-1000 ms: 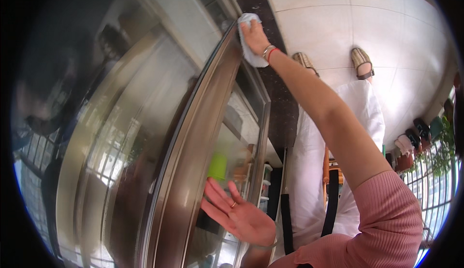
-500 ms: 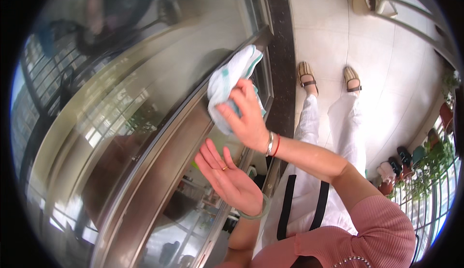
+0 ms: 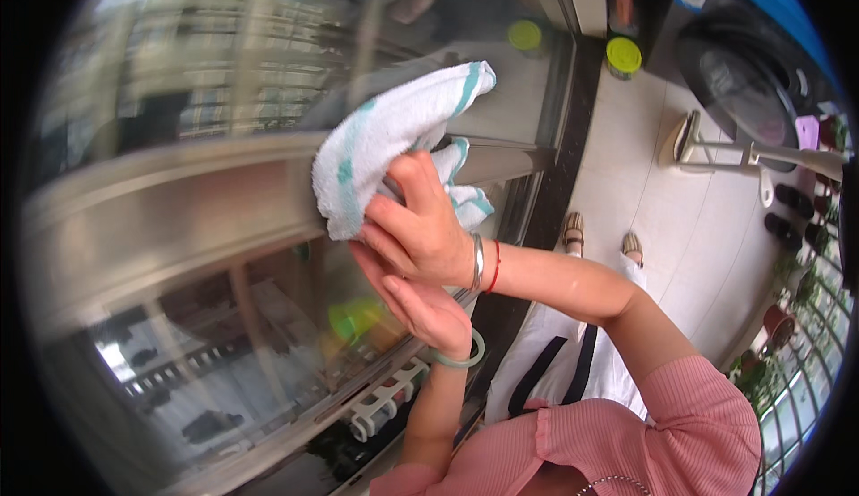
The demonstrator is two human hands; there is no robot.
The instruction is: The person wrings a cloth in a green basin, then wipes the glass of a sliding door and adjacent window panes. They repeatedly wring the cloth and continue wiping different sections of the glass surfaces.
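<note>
A white towel (image 3: pixel 353 152) with green stripes is bunched up against the sliding glass door (image 3: pixel 242 84), by its metal frame bar (image 3: pixel 161 194). My right hand (image 3: pixel 422 220), with a silver bangle and a red string at the wrist, grips the towel with bent fingers. Its loose ends hang out to the right of my fingers. Just below, my left hand (image 3: pixel 431 313) wears a pale green bangle. That palm is turned up with the fingers stretched out; their tips meet the towel's lower edge, partly hidden by my right hand.
A washing machine (image 3: pixel 738 76) stands at the far right, with a green-lidded container (image 3: pixel 624 56) near the door's end. A long-handled mop-like tool (image 3: pixel 716 152) lies across the tiled floor (image 3: pixel 662 219). Potted plants (image 3: pixel 778 324) line the railing at right. A white rack (image 3: pixel 385 402) sits low left.
My view has shifted, bringing the washing machine and green-lidded container into sight. The towel has spread up and left over the frame bar. My hands have come closer together.
</note>
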